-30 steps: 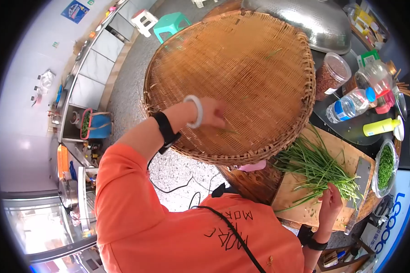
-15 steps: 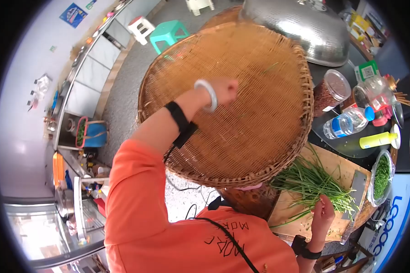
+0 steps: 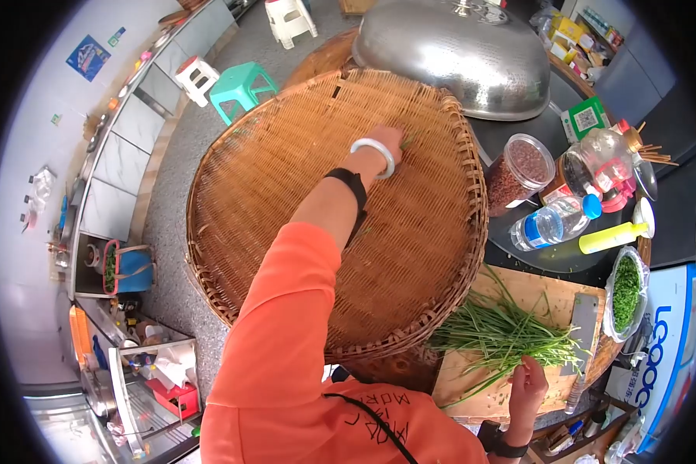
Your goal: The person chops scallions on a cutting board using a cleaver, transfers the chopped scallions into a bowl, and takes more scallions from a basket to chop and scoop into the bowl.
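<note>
A large round woven bamboo tray (image 3: 286, 178) takes up the middle of the view. My left hand (image 3: 387, 141), with a white bangle at the wrist, is over its upper part, fingers closed at a small green scrap (image 3: 407, 144). Another green bit lies on the weave near my wrist strap. At lower right, long green chives (image 3: 503, 329) are piled on a wooden cutting board (image 3: 460, 379). My right hand (image 3: 528, 377) is at the near edge of the pile, its fingers curled in, with nothing visible in them. A cleaver (image 3: 585, 321) lies on the board beside the chives.
A bowl of chopped greens (image 3: 626, 294) is right of the board. Behind are a yellow bottle (image 3: 612, 238), a water bottle (image 3: 553, 223), a jar of reddish bits (image 3: 520, 174) and a metal lid (image 3: 456, 58). Green stool (image 3: 241, 89) and white stools stand on the floor.
My left hand has moved up and away across the tray, its arm now more stretched out. My right hand stays beside the chives. The whole view has shifted.
</note>
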Demonstrator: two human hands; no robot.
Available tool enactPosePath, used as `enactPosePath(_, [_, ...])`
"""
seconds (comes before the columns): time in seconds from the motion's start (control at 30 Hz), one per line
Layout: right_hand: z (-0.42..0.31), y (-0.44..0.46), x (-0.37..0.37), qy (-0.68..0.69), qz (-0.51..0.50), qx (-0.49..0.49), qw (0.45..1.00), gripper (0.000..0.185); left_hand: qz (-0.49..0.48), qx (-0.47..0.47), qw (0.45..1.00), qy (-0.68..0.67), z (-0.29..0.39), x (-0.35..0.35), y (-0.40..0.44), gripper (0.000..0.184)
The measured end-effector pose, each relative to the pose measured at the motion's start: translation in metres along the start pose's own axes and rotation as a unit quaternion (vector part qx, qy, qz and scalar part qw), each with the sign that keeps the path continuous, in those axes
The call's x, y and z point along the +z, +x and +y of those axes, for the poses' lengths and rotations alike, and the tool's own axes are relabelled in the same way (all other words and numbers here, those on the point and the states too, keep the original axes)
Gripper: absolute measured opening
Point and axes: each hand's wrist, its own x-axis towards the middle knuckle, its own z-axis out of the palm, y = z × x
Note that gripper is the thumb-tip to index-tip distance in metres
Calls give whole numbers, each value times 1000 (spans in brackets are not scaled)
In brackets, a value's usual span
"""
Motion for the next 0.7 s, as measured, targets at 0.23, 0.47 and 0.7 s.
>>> enactPosePath(0.23, [-1, 11, 5, 16, -21, -5, 1000, 21, -16, 87, 989, -123, -75, -59, -54, 25])
enactPosePath(0.47, [5, 21, 20, 41, -75, -27, 996, 23, -54, -34, 993, -102, -161, -93, -196, 19])
enactPosePath(0.7, [-9, 15, 21, 47, -95, -34, 994, 23, -303, -1, 908, 287, -199, -31, -257, 23])
